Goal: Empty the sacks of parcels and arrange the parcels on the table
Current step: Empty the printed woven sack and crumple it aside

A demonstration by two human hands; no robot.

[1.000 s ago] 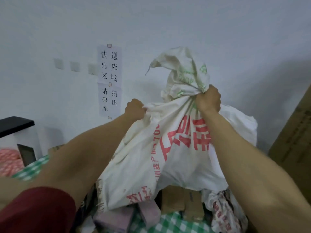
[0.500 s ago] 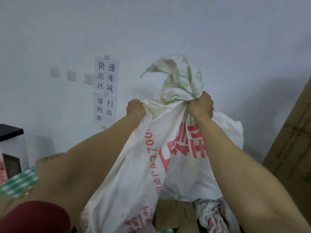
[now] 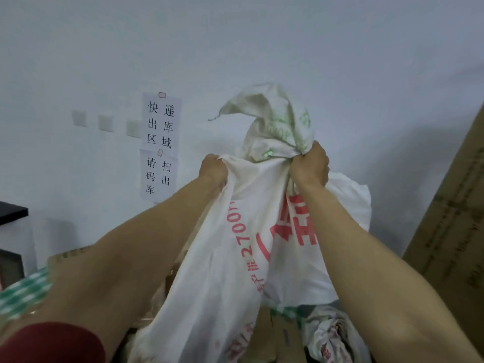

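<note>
Sack [image 3: 235,258], white woven, one. It is held high in front of the wall, with its lower end hanging down over the surface [image 3: 23,292], which shows as green-and-white check cloth at lower left.

Left hand [image 3: 213,171]: fist closed tight on a gathered fold at the sack's left edge.

Right hand [image 3: 310,169]: fist closed tight on a bunched neck of cloth, with the loose top flopping above it. The two hands grip at about the same height, a little apart, and the cloth between them is pulled taut. Judged purpose: the sack is lifted by its closed end so the contents slide out of the mouth below. The mouth itself is out of view.

Parcels [image 3: 272,334]: brown cardboard pieces lie directly under the sack at the bottom edge of the view. Their number cannot be told.

Crumpled bag [image 3: 332,336]: white with red print, lying just right of the parcels.

Carton [image 3: 450,231]: large, brown, and leaning in at the far right. Its print is too faint to read.

Sleeve [image 3: 52,344]: dark red, on the left arm.

Writing on the sack: red digits "2700" run up the cloth beside large red characters that are folded and only partly legible. The floppy top carries green print that cannot be read.

Upper notice [image 3: 161,121], taped to the wall: 快递出库区域.

Lower notice [image 3: 158,174], directly beneath it: 请扫码出库.
</note>
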